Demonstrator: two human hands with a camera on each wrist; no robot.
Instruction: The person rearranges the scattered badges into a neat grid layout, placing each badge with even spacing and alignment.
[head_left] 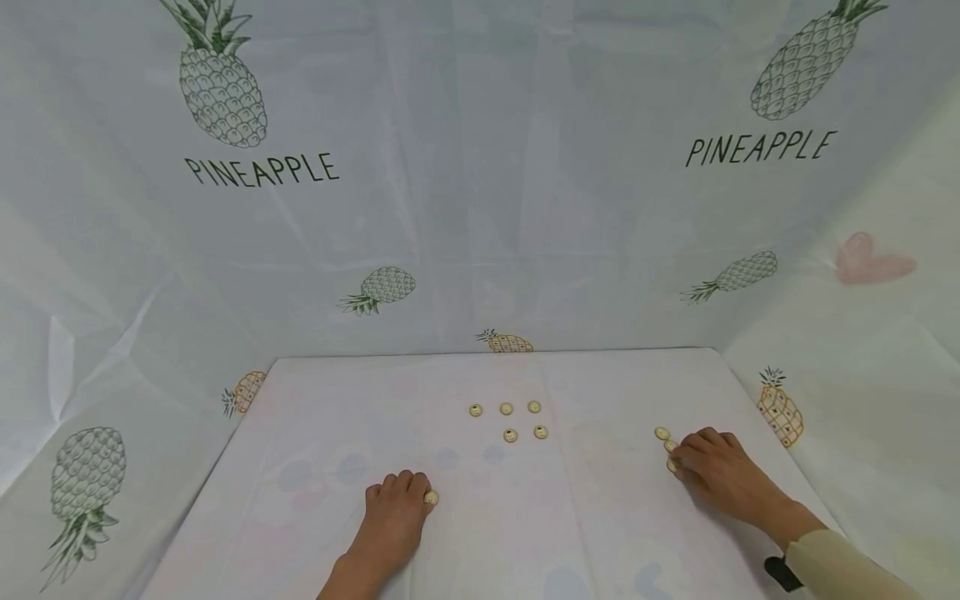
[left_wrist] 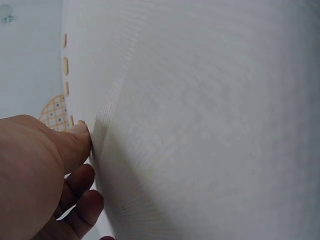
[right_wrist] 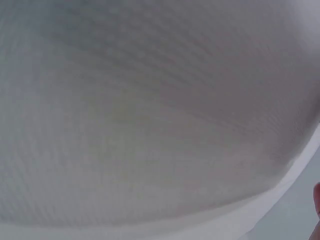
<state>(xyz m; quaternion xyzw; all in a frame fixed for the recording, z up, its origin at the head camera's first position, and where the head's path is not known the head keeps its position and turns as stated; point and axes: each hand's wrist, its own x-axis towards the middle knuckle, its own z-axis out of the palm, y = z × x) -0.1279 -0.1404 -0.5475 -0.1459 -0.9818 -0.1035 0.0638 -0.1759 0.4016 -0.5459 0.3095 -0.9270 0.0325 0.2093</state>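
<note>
Small round yellow pieces, like flat discs, lie on the white-covered table (head_left: 480,533). My left hand (head_left: 393,512), fingers curled, pinches one yellow piece (head_left: 431,497) at its thumb side, low over the table. In the left wrist view the left thumb (left_wrist: 75,142) is bent towards the cloth and the other fingers are curled below it. At the right, my right hand (head_left: 720,475) has its fingertips on a lower yellow piece (head_left: 672,465), partly covered. Close by are a middle piece (head_left: 671,447), also partly covered, and an upper piece (head_left: 662,433).
Several more yellow pieces lie in two rows near the table's middle, among them a left one (head_left: 476,410) and a lower right one (head_left: 541,432). A pale curtain (head_left: 480,208) printed with pineapples hangs behind and beside the table.
</note>
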